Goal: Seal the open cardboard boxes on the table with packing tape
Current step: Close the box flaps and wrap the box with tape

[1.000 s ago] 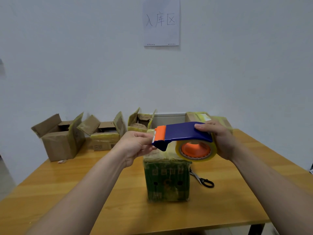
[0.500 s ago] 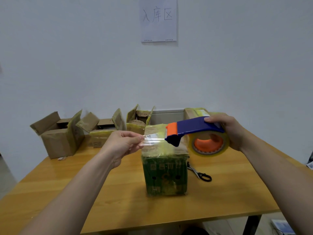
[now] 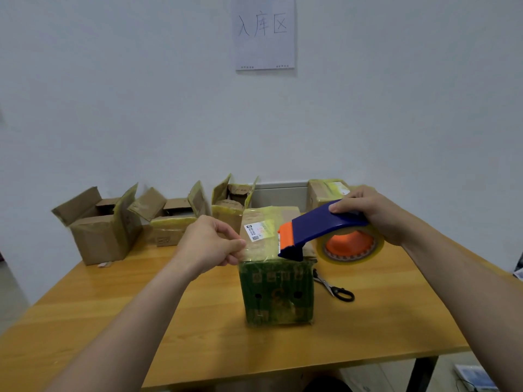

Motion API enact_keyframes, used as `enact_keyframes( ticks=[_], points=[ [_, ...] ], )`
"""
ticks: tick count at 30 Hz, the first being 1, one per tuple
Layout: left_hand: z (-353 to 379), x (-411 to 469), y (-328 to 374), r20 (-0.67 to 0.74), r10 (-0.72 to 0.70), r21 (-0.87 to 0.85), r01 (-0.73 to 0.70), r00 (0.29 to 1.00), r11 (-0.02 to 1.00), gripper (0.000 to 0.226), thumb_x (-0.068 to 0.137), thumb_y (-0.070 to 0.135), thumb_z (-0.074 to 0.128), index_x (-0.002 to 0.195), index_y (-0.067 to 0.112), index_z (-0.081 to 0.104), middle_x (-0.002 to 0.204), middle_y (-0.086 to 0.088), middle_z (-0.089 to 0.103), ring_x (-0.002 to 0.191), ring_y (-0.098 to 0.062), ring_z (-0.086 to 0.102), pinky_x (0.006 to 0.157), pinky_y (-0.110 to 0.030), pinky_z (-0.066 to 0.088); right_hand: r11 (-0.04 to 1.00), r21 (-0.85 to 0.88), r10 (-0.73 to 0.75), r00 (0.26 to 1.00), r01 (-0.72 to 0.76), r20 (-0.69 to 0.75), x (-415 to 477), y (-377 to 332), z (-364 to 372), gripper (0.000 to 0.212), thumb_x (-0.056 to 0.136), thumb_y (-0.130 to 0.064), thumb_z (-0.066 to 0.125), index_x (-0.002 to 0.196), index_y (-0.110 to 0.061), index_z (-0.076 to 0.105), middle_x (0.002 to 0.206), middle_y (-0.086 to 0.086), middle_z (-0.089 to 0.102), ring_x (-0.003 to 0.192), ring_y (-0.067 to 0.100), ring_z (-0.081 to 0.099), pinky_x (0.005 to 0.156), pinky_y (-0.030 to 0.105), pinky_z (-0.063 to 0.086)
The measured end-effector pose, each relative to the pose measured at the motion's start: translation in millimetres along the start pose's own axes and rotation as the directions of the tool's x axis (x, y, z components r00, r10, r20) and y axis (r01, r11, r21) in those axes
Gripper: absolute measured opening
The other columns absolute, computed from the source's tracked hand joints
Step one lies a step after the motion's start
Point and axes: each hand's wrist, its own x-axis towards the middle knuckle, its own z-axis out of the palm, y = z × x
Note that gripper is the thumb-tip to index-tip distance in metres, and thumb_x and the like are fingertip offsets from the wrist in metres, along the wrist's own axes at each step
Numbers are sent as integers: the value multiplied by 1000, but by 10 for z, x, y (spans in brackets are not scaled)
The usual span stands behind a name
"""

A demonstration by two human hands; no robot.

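Observation:
A green-sided cardboard box (image 3: 276, 295) stands in the middle of the wooden table (image 3: 141, 321), its top flaps down and covered in yellowish tape with a white label. My right hand (image 3: 370, 213) grips a blue and orange tape dispenser (image 3: 319, 230) holding a clear roll on an orange core, just above the box's right side. My left hand (image 3: 210, 244) pinches the free end of the clear tape (image 3: 260, 248), which stretches over the box top to the dispenser's blade.
Three open cardboard boxes (image 3: 99, 224) (image 3: 172, 219) (image 3: 232, 205) line the table's back left, and a closed taped box (image 3: 325, 190) sits at the back right. Black-handled scissors (image 3: 335, 287) lie right of the green box. A paper sign (image 3: 264, 32) hangs on the wall.
The left hand pulled the tape end out from the dispenser, then both hands came down closer to the box top. The dispenser moved right and tilted.

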Motion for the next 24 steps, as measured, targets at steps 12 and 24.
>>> enact_keyframes(
  ticks=[12, 24],
  points=[
    [51, -58, 26, -63, 118, 323, -92, 991, 942, 13, 90, 28, 80, 78, 26, 76, 59, 9, 73, 59, -2, 71, 62, -25, 58, 997, -79, 19, 1000, -19, -2, 40, -107, 79, 40, 74, -43, 67, 77, -2, 69, 70, 9, 71, 60, 10, 64, 57, 17, 48],
    [60, -76, -103, -70, 129, 367, -95, 989, 925, 12, 90, 27, 78, 80, 27, 73, 68, 9, 73, 66, -5, 71, 65, -29, 62, 977, -207, 53, 998, -56, -18, 154, -145, 151, 45, 91, -37, 71, 87, 8, 68, 77, 21, 69, 66, 19, 62, 68, 31, 47]
  ],
)
